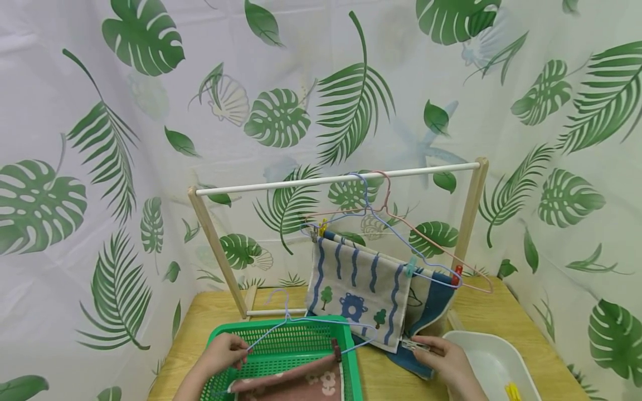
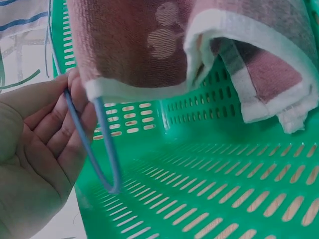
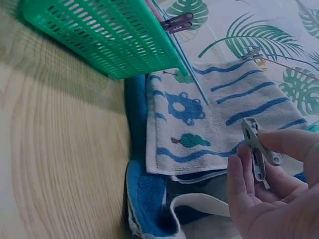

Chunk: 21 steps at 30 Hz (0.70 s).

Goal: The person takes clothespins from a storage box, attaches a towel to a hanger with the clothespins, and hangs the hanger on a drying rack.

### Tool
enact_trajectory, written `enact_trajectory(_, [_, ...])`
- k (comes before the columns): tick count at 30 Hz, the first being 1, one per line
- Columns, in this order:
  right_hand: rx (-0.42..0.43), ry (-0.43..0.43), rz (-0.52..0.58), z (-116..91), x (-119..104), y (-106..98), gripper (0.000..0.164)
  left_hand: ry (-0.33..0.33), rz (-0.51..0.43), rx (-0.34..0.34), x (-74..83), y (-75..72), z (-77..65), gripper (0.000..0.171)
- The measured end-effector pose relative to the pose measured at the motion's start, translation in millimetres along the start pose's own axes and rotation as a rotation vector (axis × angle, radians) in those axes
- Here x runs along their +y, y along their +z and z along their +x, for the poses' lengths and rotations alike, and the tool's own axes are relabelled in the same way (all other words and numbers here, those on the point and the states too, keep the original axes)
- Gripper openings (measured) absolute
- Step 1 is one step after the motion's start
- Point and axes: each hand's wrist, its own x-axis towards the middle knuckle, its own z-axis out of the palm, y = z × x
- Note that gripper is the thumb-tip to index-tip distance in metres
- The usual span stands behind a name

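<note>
My left hand (image 1: 228, 354) pinches the left end of a blue wire hanger (image 1: 268, 334) above the green basket (image 1: 355, 367). Over the hanger's bar hangs a pinkish-brown towel (image 1: 296, 384) with white edging, and a dark red clothespin (image 1: 336, 350) clips its right side. My right hand (image 1: 448, 362) holds a grey clothespin (image 3: 256, 149) between thumb and fingers, just right of the basket. Behind that hand hangs a white towel with blue stripes and a bear (image 1: 361, 289), clipped to another blue hanger (image 1: 396, 234) by a grey and a teal clothespin (image 1: 411, 267).
A drying rack (image 1: 281, 184) with a white rod and wooden legs stands behind the basket. On it a pink hanger (image 1: 426, 227) carries a blue-edged towel (image 1: 436, 301) with yellow and red clothespins. A white tray (image 1: 494, 356) at right holds yellow clothespins (image 1: 512, 391).
</note>
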Motion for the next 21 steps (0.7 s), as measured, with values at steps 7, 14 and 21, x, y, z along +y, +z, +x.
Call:
enact_trajectory(7, [0.012,0.0,-0.035,1.2,-0.7,-8.3,0.042,0.026,-0.255,-0.005,4.1,-2.8,3.6,0.021])
enact_trajectory(14, [0.048,0.025,-0.021,1.9,-4.2,-14.5,0.05,0.083,-0.355,0.016,23.5,-9.7,4.7,0.029])
enact_trajectory(21, [0.067,0.043,0.032,3.5,-4.0,-18.9,0.066,0.121,-0.358,0.046,42.3,-16.3,5.6,0.03])
